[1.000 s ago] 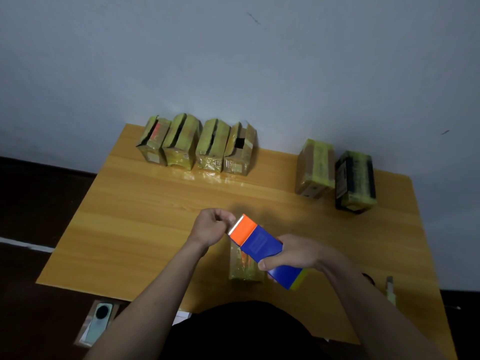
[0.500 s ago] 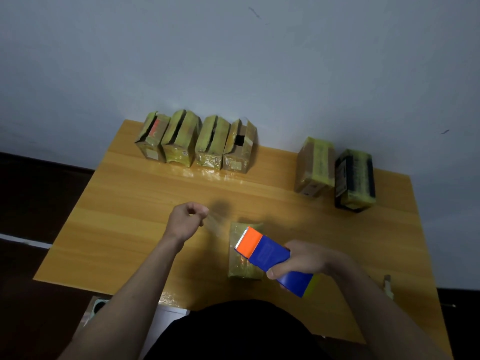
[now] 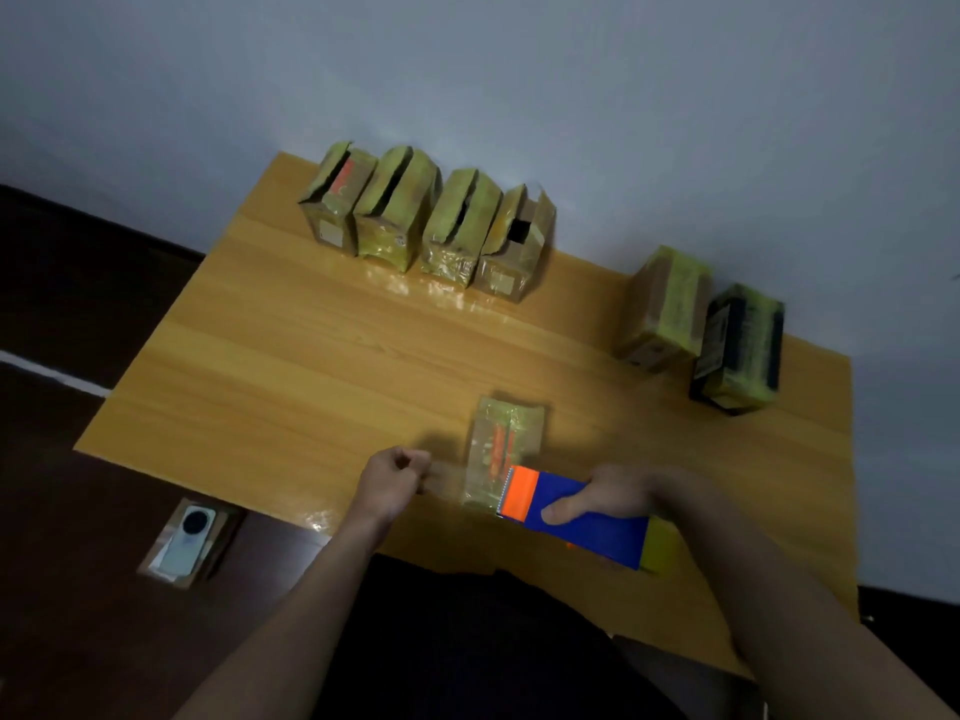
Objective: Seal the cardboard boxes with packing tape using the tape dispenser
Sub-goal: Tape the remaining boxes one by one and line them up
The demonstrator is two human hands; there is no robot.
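Observation:
A small cardboard box [image 3: 504, 439] wrapped in yellowish tape lies near the front edge of the wooden table [image 3: 291, 366]. My right hand [image 3: 608, 498] grips a blue tape dispenser [image 3: 576, 517] with an orange front, held over the box's near end. A strip of clear tape [image 3: 447, 478] stretches left from the dispenser to my left hand [image 3: 392, 480], which pinches its free end just left of the box.
Several open-topped taped boxes [image 3: 431, 220] stand in a row at the table's back left. Two closed boxes, one tan [image 3: 667, 309] and one dark [image 3: 740, 348], sit at the back right. A phone [image 3: 184, 537] lies on a carton on the floor, left of the table.
My left hand has pulled the tape end away from the dispenser to the left. The dispenser has come down from above the table to the box's near end.

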